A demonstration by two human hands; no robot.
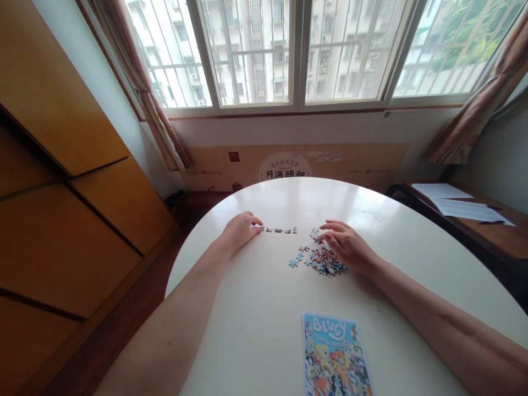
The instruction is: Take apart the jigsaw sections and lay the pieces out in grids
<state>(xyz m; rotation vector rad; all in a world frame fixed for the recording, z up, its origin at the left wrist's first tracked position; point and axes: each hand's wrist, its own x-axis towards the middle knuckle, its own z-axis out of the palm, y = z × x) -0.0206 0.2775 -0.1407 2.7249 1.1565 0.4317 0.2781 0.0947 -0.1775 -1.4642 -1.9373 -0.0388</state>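
Touching the leftmost puzzle piece point(257, 226), left grip point(240, 227) slightly open, right grip point(350, 248) loose.

Window with metal bars point(256, 52) ahead of us, buildings beyond, green foliage at upper right. Patterned curtains point(159, 115) hang at both sides. Below the sill we log a tan panel point(367, 165) with dark Chinese characters and "ZANKEE". Orange-brown wooden cabinet point(70, 231) on our left. At right, brown side table point(513, 234) bearing papers point(466, 209) and dark pens point(491, 222).

On the table point(247, 335), puzzle pieces point(328, 262) lie beyond the picture card point(336, 355).
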